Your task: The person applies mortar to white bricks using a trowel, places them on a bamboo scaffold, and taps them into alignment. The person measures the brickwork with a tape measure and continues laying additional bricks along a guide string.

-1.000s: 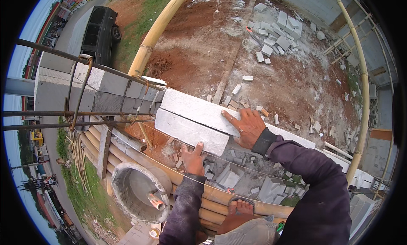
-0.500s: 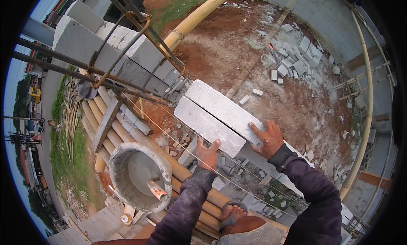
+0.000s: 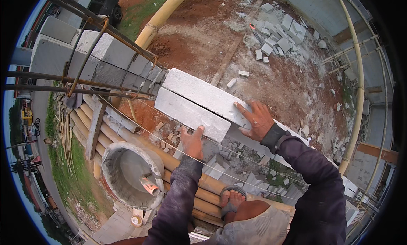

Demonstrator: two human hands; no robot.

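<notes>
The near block [image 3: 193, 115] and the far block [image 3: 201, 92] are laid side by side near steel rods [image 3: 42, 88]. The former's front edge is touched by the left hand [image 3: 193, 144], fingers spread; the latter's right end is partly covered by the right hand [image 3: 257, 120], fingers apart.

Rebar obstacle [image 3: 42, 77] left of blocks [image 3: 193, 116]

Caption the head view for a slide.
Left hand at the nearer white block, right hand on the farther block, bucket at left.
</notes>
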